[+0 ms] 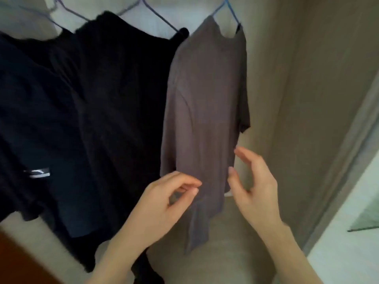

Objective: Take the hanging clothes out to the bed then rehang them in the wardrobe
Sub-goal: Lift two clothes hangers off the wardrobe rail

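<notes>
A grey-brown T-shirt (205,103) hangs on a blue hanger (226,9) at the right of the wardrobe. To its left hang black garments (106,95) on purple hangers (155,15); the leftmost one carries a small white logo (38,172). My left hand (164,199) hovers in front of the grey shirt's lower hem, fingers loosely curled, holding nothing. My right hand (254,181) is just right of the same hem, fingers spread and apart from the cloth. The hanging rail is out of view above.
The beige wardrobe side wall (303,99) stands close on the right, with its door edge (348,171) beyond. The wardrobe floor (225,253) lies below the shirts. A brown wooden edge (20,263) shows at the lower left.
</notes>
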